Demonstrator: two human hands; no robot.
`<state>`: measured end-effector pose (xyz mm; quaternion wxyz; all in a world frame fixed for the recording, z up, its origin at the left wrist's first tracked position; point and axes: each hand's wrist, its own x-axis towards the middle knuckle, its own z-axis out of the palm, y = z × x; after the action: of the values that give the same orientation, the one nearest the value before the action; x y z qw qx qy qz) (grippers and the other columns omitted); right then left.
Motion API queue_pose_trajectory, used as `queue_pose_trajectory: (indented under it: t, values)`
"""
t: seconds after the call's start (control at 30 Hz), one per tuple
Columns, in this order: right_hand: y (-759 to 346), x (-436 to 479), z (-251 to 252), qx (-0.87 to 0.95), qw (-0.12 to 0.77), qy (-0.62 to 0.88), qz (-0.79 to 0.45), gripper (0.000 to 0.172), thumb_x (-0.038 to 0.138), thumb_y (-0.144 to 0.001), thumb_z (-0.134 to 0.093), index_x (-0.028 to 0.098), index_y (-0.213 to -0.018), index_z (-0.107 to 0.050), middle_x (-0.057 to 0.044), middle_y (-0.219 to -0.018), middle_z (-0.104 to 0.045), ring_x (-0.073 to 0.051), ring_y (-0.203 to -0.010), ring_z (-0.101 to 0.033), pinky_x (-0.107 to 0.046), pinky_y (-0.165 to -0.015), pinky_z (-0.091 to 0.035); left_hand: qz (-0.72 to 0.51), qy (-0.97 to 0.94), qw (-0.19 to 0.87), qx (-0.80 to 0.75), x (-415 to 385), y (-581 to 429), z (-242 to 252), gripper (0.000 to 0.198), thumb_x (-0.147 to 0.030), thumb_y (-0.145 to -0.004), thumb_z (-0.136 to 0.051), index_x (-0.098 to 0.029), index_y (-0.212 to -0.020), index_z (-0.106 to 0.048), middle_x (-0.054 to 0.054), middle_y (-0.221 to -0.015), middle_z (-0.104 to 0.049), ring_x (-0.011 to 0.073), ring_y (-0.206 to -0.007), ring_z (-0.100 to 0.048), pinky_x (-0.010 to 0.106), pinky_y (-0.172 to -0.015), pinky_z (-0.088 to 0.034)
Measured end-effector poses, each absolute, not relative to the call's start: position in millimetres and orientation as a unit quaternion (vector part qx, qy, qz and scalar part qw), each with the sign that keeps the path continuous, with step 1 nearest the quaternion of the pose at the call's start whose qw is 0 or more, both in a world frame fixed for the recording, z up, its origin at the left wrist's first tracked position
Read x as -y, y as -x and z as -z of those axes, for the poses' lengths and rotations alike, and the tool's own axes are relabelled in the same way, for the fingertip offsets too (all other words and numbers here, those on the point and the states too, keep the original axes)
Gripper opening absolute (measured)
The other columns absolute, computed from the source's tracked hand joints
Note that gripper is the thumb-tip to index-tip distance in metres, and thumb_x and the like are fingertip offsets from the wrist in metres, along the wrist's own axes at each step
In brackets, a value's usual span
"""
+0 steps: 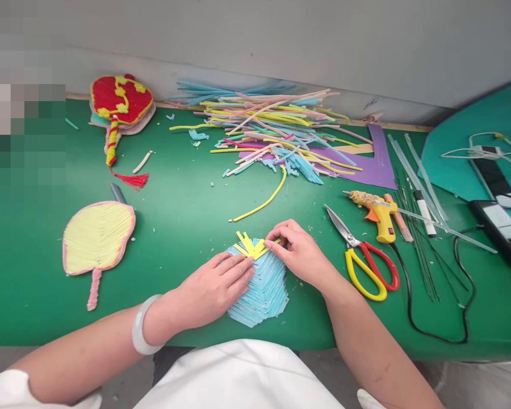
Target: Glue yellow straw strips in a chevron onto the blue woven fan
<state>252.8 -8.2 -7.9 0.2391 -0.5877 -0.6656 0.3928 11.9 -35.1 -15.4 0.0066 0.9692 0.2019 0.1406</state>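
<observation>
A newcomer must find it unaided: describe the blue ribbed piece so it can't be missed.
On the green table, go to the middle of the near edge. There, partly under the left hand, lies a flat light-blue piece whose rows meet in a V. Unlike the pale-yellow leaf shape farther left, it is blue, with bright yellow strips at its far end.

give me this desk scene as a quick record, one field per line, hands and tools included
left hand: lying on the blue ribbed piece
right hand: fingertips at the yellow strips; pinching or pressing unclear
yellow strips: fanned over the blue piece's top edge
tools: red-and-yellow-handled scissors, glue gun, both lying right of the hands
stock: pile of coloured stems, partly over a purple sheet
other pieces: red fan and pale yellow fan, at left
surface: green table
</observation>
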Motion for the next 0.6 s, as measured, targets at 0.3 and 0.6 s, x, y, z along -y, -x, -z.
queue_pose_trajectory:
  t: [0.3, 0.6]
  values:
    - [-246.7, 7.6, 14.9, 0.66, 0.244, 0.611, -0.363, 0.011, 0.029, -0.09, -0.057, 0.023, -0.085, -0.065, -0.004, -0.098, -0.06, -0.016, -0.08, -0.06, -0.032, -0.074, -0.049, -0.148, -0.968, -0.006, -0.203, 34.5, -13.7, 13.5, 0.026, -0.016, -0.098, -0.05, -0.008, -0.119, -0.063, 0.015, -0.127, -0.066, 0.0286, -0.112, -0.064, 0.046, -0.093, -0.052]
    - [-242.5, 7.4, 10.0, 0.663, 0.235, 0.621, -0.345, 0.011, 0.027, -0.09, -0.055, 0.022, -0.085, -0.064, -0.004, -0.098, -0.06, -0.017, -0.085, -0.061, -0.033, -0.079, -0.048, -0.139, -0.968, -0.012, -0.207, 35.7, -13.7, 15.7, 0.028, -0.018, -0.1, -0.047, -0.009, -0.121, -0.062, 0.015, -0.131, -0.065, 0.0277, -0.115, -0.062, 0.046, -0.095, -0.051]
